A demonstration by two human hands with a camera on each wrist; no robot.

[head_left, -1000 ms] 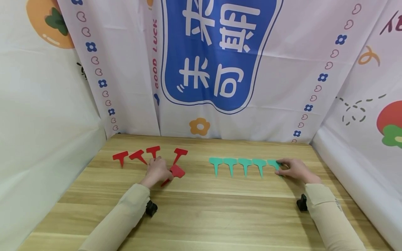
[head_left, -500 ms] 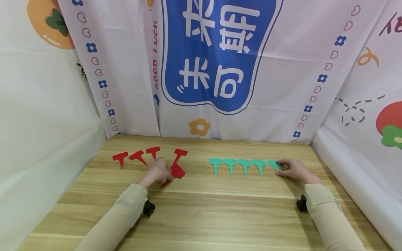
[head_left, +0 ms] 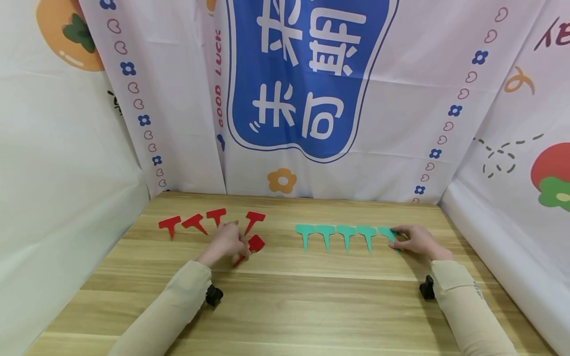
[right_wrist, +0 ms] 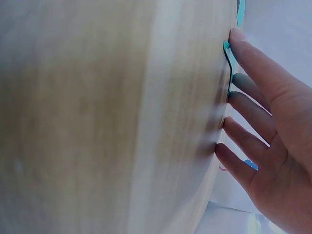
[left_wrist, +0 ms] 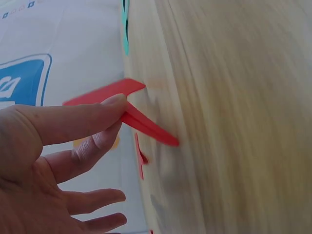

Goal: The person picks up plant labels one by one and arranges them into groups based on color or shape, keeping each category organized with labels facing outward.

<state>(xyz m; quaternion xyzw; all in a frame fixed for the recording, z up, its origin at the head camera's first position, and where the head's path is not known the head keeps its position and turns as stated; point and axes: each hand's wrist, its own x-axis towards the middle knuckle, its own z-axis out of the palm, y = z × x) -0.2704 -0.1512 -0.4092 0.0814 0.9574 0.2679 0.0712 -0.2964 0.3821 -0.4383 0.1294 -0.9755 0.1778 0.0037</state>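
A red T-shaped plant label (head_left: pixel 256 243) is pinched between the thumb and index finger of my left hand (head_left: pixel 226 239). In the left wrist view this label (left_wrist: pixel 105 91) is tilted, its pointed stem slanting down close to the tabletop, while the other fingers of the hand (left_wrist: pixel 53 156) are spread. At the right end of a row of green plant labels, my right hand (head_left: pixel 417 241) rests with its fingertips on the last green label (head_left: pixel 386 231). The right wrist view shows extended fingers of this hand (right_wrist: pixel 263 112) touching that label (right_wrist: pixel 231 61) and the table.
Several more green labels (head_left: pixel 347 231) lie side by side, stems toward me. On the left, red labels (head_left: pixel 169 224) lie at uneven angles, with another red label (head_left: pixel 256 217) just beyond my left hand. The wooden table (head_left: pixel 307 311) ends at a printed cloth backdrop (head_left: pixel 191 123).
My left hand has shifted slightly right, and the pinched red label has turned and moved a little right with it. The right hand has stayed on the last green label.
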